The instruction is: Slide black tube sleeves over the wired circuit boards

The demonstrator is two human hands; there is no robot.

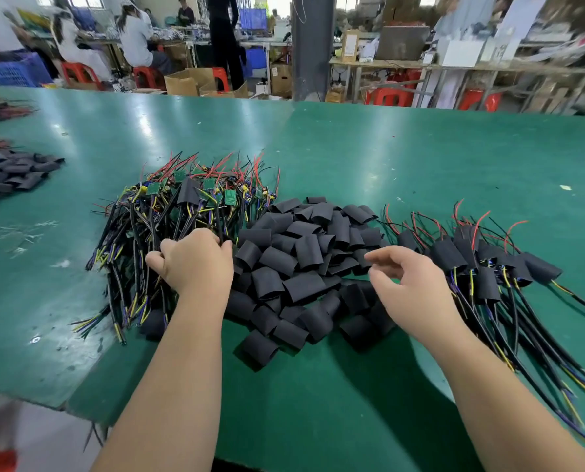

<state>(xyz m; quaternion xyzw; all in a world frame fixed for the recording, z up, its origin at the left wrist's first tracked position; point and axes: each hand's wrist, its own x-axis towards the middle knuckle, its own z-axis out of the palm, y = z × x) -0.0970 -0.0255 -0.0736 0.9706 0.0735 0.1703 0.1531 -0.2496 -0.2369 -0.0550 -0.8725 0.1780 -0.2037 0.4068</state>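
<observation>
A heap of wired circuit boards (189, 195), small green boards with black cables and red leads, lies left of centre on the green table (386, 155). My left hand (192, 260) sits on the cables at the heap's near edge, fingers curled around a black cable. A pile of short black tube sleeves (298, 264) fills the middle. My right hand (410, 284) hovers over the pile's right edge with loosely bent fingers and holds nothing. To the right lie sleeved boards (482, 264), several of them, with cables trailing toward me.
Another pile of black sleeves (11, 175) and red-wired parts lies at the far left of the table. The table's near left edge (22, 400) drops to the floor. Seated people, red stools, boxes and benches stand beyond the far edge.
</observation>
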